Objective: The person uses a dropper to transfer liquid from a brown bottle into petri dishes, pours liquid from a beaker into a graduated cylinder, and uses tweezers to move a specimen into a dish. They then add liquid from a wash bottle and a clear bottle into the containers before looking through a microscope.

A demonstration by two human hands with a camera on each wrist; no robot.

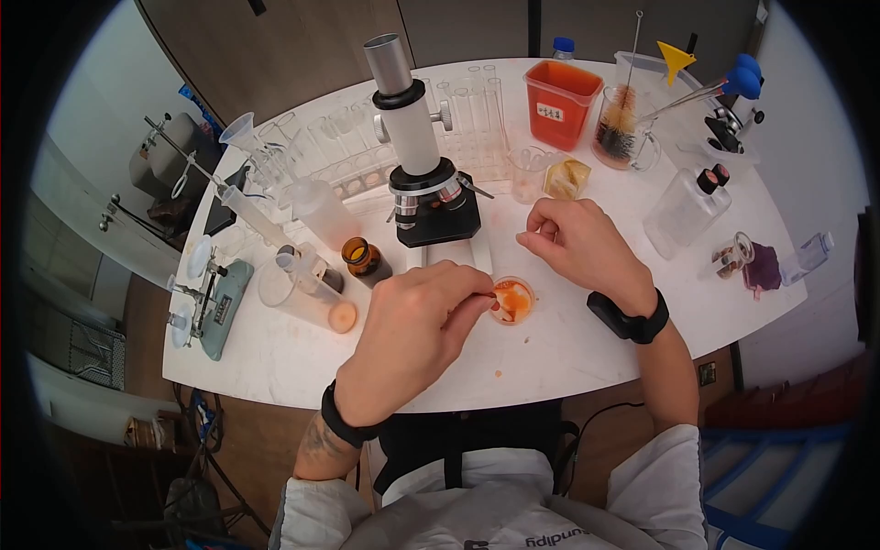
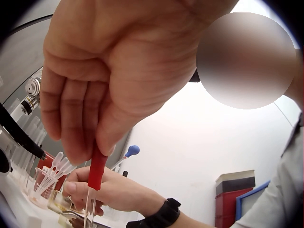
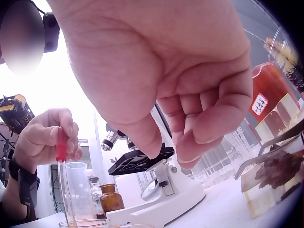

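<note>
- Head view: the fingers of my left hand [image 1: 412, 330] are curled in a pinch on a dropper, its tip over the small round petri dish [image 1: 512, 300] of orange liquid that sits on the white, smooth, curved-edge table [image 1: 568, 353]. My right hand [image 1: 573, 240] rests just beyond the dish, fingers loosely curled; whether they hold anything I cannot tell. Behind stands a black-and-white microscope [image 1: 423, 156], beside it a brown glass bottle [image 1: 364, 258], clear test tubes and an orange plastic container [image 1: 561, 101].
- Left wrist view: my fingers [image 2: 71, 118] pinch the dropper's [image 2: 96, 173] red rubber bulb; its clear glass stem hangs straight down. White wall beyond.
- Right wrist view: my right fingers [image 3: 209, 114] are bent inward above the tabletop, nothing visible between them; the dropper's glass stem drops into the dish rim at bottom left.
</note>
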